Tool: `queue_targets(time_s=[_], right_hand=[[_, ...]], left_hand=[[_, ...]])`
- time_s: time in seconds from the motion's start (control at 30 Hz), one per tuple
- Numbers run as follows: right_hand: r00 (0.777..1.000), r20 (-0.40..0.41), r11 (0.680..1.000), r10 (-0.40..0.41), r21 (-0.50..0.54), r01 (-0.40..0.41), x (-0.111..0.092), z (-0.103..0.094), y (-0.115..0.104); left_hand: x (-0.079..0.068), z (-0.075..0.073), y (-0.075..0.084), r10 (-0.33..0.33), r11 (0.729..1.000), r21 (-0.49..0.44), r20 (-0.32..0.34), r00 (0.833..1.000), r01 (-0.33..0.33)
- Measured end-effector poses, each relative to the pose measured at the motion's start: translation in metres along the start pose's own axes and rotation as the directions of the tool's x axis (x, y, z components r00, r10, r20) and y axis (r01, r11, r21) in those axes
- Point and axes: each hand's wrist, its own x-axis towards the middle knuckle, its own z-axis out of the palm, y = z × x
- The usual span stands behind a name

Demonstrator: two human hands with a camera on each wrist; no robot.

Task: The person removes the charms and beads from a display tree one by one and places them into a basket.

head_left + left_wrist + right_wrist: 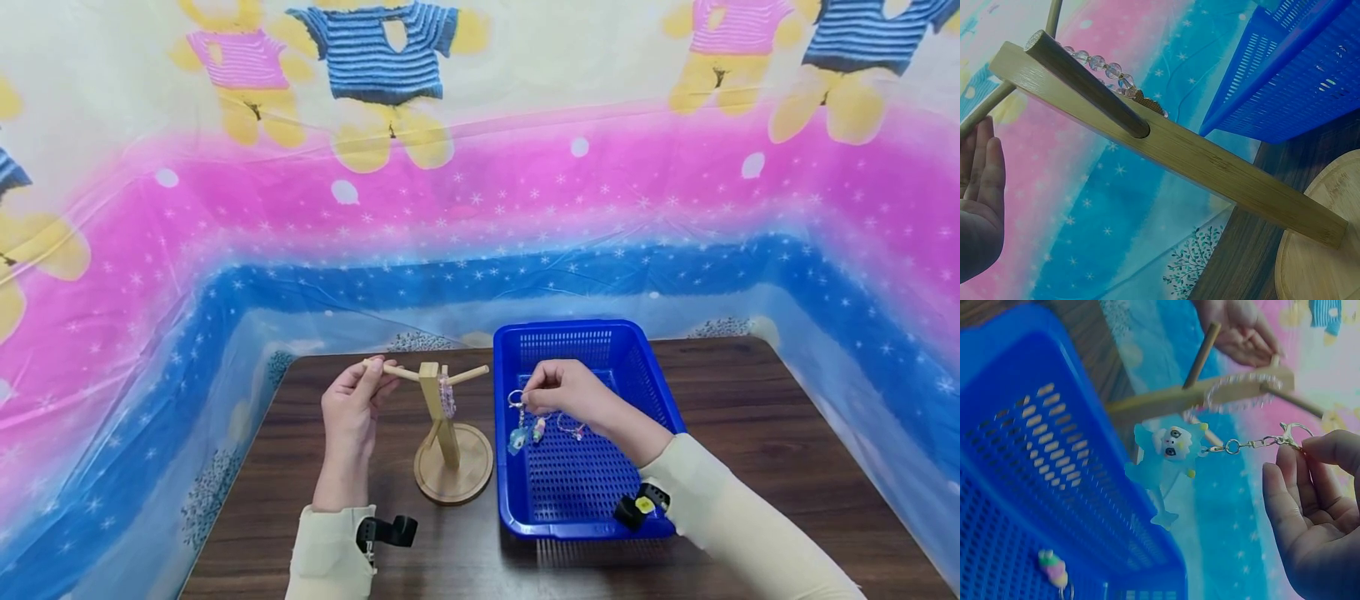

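A wooden stand [447,443] with a round base and several pegs rises left of the basket. My left hand [352,408] holds the end of its left peg [401,372] between thumb and fingers. A clear beaded bracelet [1097,62] hangs on another peg near the top of the post. Over the basket's left side, my right hand [573,392] pinches the metal ring of a keychain [1260,444]. From its chain dangles a pale blue figure [1175,450] with a white face and a star-shaped piece.
A blue perforated plastic basket [510,517] stands right of the stand on the dark wood table [750,467]. Inside lie a multicoloured charm [1054,569] and a small beaded piece [573,429]. A printed cloth [480,208] hangs behind the table.
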Motion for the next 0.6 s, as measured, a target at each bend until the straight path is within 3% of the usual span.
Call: queue_targets(time_s=[0.23, 0.6], right_hand=[[1.0, -0.001, 0.998, 0.027, -0.061, -0.027, 0.003, -0.014, 0.012], [0.997, 0.035, 0.994, 0.073, -0.086, -0.07, 0.011, -0.019, 0.03]], left_hand=[[-0.001, -0.001, 0.001, 0.001, 1.0, -0.004, 0.014, 1.0, -0.001], [-0.001, 0.0, 0.001, -0.007, 1.0, -0.003, 0.014, 1.0, 0.007]])
